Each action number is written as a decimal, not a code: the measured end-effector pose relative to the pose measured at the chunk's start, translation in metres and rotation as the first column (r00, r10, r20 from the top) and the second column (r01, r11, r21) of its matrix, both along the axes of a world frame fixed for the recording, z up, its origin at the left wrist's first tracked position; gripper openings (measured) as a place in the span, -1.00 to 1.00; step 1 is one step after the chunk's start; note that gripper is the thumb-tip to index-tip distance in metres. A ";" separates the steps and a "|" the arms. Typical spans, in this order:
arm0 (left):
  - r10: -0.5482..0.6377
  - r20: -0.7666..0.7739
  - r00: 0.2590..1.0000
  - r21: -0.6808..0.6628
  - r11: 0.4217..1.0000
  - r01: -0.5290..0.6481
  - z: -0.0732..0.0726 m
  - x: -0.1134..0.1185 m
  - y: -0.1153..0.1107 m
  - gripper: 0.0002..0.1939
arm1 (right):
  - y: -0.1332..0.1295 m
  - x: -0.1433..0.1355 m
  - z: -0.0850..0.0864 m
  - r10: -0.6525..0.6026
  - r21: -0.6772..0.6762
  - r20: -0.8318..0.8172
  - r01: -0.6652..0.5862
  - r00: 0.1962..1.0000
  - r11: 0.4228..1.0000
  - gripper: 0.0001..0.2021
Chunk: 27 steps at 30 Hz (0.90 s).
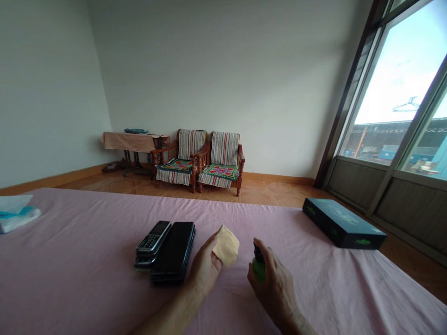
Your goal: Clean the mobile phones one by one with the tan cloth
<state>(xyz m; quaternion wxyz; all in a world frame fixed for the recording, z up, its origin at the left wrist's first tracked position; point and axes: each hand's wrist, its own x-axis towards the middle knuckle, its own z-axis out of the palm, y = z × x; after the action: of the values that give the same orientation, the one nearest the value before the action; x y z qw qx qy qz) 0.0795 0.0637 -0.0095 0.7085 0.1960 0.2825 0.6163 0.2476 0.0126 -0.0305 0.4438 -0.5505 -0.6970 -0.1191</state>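
Pink cloth [104, 232] lies beneath both hands, the left [208, 260] pinching a yellow cloth [226, 245], the right [274, 279] gripping a green bottle [258, 270].

Domestic room, probably a living room, identified by two wooden armchairs [220, 160] with patterned covers and a cloth-draped table [131, 142].

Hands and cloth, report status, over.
Left hand holding yellow cloth. Right hand gripping green spray bottle, finger on its top. Phones stacked beside left hand; nothing between cloth and bottle.
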 end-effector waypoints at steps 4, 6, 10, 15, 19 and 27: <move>-0.057 0.009 0.998 -0.032 0.998 0.058 0.001 0.001 0.002 -0.74 | 0.001 0.000 -0.001 0.003 0.004 0.012 -0.003 1.000 1.000 -0.47; -0.053 0.010 0.999 -0.052 0.997 0.054 0.000 0.000 0.004 -0.75 | 0.002 0.001 -0.003 0.001 0.005 0.015 -0.001 1.000 1.000 -0.47; -0.027 0.014 1.000 -0.060 0.998 0.027 0.003 -0.003 0.009 -0.75 | 0.002 0.000 -0.002 -0.008 0.005 0.017 0.008 1.000 1.000 -0.47; -0.047 0.019 0.999 -0.063 0.997 0.048 0.009 -0.004 0.007 -0.76 | 0.000 -0.001 0.001 -0.003 0.019 0.022 0.003 1.000 1.000 -0.49; -0.093 0.018 0.995 -0.077 0.993 0.094 0.010 -0.002 0.006 -0.74 | 0.000 -0.002 0.001 0.007 0.022 0.037 -0.008 0.999 1.000 -0.51; -0.142 0.028 0.989 -0.080 0.986 0.144 0.008 -0.002 0.008 -0.70 | 0.000 -0.002 0.002 0.018 0.007 0.045 -0.019 0.999 1.000 -0.52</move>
<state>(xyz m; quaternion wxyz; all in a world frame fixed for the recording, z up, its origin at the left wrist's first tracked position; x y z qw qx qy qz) 0.0771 0.0714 -0.0010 0.7614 0.1795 0.2848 0.5540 0.2457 0.0129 -0.0281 0.4311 -0.5395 -0.7114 -0.1301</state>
